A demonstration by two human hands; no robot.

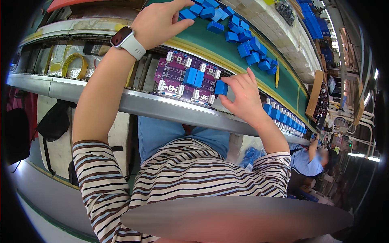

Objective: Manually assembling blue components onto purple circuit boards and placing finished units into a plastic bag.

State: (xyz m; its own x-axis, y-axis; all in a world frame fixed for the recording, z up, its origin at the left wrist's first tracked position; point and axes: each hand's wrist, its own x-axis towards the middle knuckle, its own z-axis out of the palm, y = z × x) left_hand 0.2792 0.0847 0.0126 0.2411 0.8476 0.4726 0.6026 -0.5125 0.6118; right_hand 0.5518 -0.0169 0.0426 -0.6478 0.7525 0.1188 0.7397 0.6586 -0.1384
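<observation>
Grey metal rail [162,107] edges the near side. Just past it lies a purple circuit board [174,73] bearing two blue blocks [193,77]; the right hand [244,96] pinches another block [221,88] at the board's right edge. Well apart, the left hand [159,23], thumb and forefinger spread, hovers over a green belt [201,43] near loose blue pieces [244,49].

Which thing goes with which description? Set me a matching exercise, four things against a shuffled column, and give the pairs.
Things:
1. left hand
2. right hand
3. circuit board
4. watch

Descriptions:
A. purple, with white parts
B. dark face, pale strap
C. touching one blue block
D. nearest to the loose blue blocks

Pairs: 1-D, 2-C, 3-A, 4-B
</observation>
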